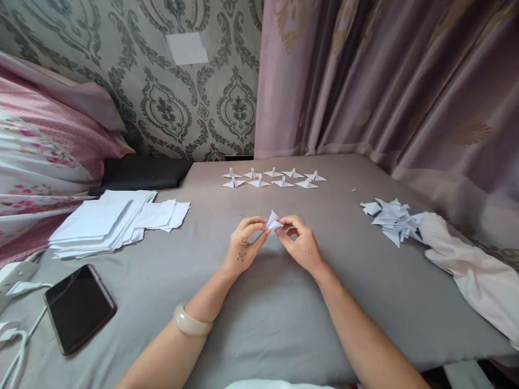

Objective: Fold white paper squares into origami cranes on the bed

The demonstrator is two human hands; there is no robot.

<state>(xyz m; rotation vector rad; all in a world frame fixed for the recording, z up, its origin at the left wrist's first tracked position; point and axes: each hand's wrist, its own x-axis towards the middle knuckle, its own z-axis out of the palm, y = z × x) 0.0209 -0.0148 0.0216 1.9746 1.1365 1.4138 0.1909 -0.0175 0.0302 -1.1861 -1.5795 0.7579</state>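
Between my two hands is a small folded white paper piece (273, 222) with a pointed tip standing up. My left hand (245, 243) pinches its left side between thumb and fingers. On its right side, the thumb and fingertips of my right hand (300, 240) close on the paper too. Both hands are held over the middle of the grey cloth. Beyond them, several folded paper cranes (258, 182) with spread wings stand in two rows. The fingertips partly hide the piece's lower edges.
Stacked white paper sheets (93, 221) lie at the left, with smaller squares (162, 214) beside them. A phone (80, 308) and white cables (24, 335) are nearer. At right, a heap of folded paper pieces (397, 220) touches a pale cloth (462, 265). A black folded item (146, 172) lies back left.
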